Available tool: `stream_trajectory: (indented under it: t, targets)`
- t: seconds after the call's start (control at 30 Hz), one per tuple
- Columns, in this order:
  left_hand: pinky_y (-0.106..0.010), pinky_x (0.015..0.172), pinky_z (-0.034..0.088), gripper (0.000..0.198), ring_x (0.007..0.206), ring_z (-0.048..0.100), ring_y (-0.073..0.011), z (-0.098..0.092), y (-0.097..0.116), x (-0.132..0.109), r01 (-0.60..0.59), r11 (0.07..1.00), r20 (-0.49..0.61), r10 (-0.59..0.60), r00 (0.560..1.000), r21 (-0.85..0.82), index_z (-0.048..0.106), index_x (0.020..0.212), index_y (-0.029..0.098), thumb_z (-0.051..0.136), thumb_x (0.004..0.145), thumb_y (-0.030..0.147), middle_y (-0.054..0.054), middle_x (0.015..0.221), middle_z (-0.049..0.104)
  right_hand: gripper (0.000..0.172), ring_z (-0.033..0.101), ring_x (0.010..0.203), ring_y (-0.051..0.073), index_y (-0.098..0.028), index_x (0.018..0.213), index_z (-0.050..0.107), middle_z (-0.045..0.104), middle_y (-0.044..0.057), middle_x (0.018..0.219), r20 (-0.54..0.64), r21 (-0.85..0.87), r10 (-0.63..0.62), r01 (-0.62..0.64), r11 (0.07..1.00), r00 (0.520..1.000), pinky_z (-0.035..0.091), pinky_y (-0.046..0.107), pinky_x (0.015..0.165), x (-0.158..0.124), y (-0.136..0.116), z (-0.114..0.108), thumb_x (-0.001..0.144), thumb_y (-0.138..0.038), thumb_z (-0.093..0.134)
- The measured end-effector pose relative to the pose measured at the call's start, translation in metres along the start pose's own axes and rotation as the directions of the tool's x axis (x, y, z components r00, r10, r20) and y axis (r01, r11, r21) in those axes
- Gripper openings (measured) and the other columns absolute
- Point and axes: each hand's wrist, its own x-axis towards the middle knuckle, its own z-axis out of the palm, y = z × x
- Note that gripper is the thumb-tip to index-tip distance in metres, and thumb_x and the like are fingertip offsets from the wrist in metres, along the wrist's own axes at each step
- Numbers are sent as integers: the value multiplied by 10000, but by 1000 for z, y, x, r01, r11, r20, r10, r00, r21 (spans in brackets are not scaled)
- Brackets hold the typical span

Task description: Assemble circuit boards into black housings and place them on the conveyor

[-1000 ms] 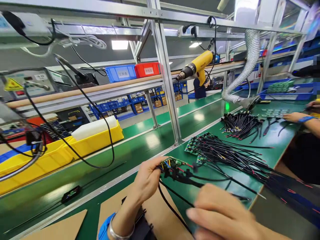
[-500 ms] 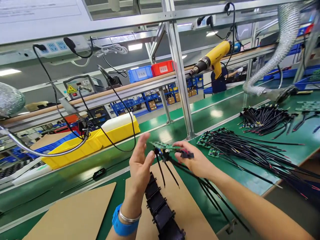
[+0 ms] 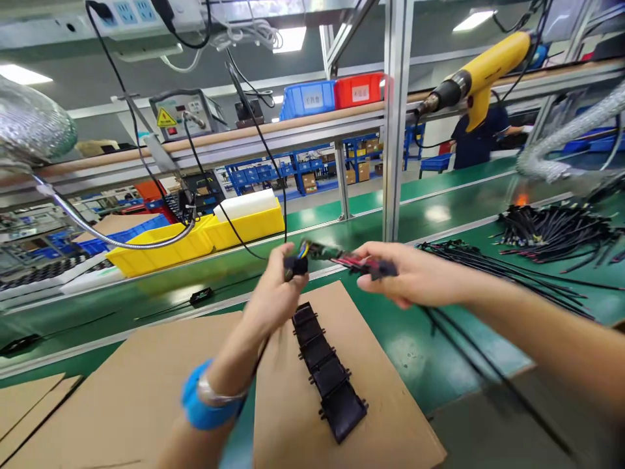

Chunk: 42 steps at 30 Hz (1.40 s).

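A small green circuit board [image 3: 325, 251] with wires hangs between my two hands, above the cardboard. My left hand [image 3: 276, 290], with a blue band at the wrist, is closed on a black connector [image 3: 295, 266] at the board's left end. At the other end my right hand [image 3: 415, 273] pinches the board near red wires and a black part [image 3: 383, 269]. Black cables trail below both hands, blurred. Under them, a row of several black plastic housings [image 3: 328, 374] lies on the brown cardboard [image 3: 385, 391].
Bundles of black cables [image 3: 556, 231] lie on the green bench at the right. Yellow bins [image 3: 244, 228] stand at the back left. A yellow heat gun [image 3: 488, 65] hangs upper right, beside a metal post [image 3: 394, 130]. A person stands far behind.
The view has shifted. My hands have moved apart; my left hand has closed on the connector. The board is turned edge-on, and cables now hang under my left hand too.
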Motion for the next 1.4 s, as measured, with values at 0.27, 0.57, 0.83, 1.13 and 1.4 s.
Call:
stream_trajectory:
  t: [0.27, 0.57, 0.83, 1.13, 1.4]
  targets:
    - [-249, 756, 459, 312, 832, 595, -174, -22, -23, -71, 402, 914, 709, -312, 632, 43, 691, 1080, 177, 686, 831, 365, -26, 943, 680, 380, 573, 501, 151, -165, 845, 720, 622, -9, 610, 428, -339, 263, -116, 934, 864, 400, 232, 448, 56, 66, -31, 550, -354, 867]
    - [-298, 825, 430, 396, 870, 575, -209, 19, -95, -88, 607, 757, 581, -387, 716, -244, 708, 974, 131, 784, 741, 443, -41, 849, 651, 140, 620, 633, 158, -181, 777, 653, 672, -12, 673, 489, -136, -114, 205, 969, 865, 430, 228, 559, 92, 114, 75, 796, -315, 688]
    - [-315, 850, 458, 445, 885, 603, -228, 27, -92, -84, 638, 708, 519, -439, 733, -303, 711, 981, 142, 796, 709, 483, -58, 907, 681, 291, 610, 789, 177, -193, 1055, 657, 678, 18, 913, 301, -54, -152, 176, 983, 941, 452, 258, 677, 81, 122, 72, 785, -293, 696]
    - [-245, 566, 466, 467, 618, 592, -147, 53, -107, -86, 704, 710, 336, -660, 672, -14, 649, 931, 115, 772, 683, 491, -55, 778, 678, 61, 523, 608, 122, -180, 698, 575, 590, -31, 671, 184, 2, -215, 218, 976, 959, 355, 216, 545, 66, 109, 81, 740, -146, 601]
    - [-195, 453, 421, 480, 507, 536, -97, 61, -100, -82, 670, 741, 329, -622, 711, -45, 590, 901, 140, 689, 734, 579, -8, 680, 606, 188, 580, 719, 157, -224, 898, 583, 659, -36, 829, 276, -48, -161, 181, 982, 948, 405, 232, 626, 58, 111, 78, 747, -214, 695]
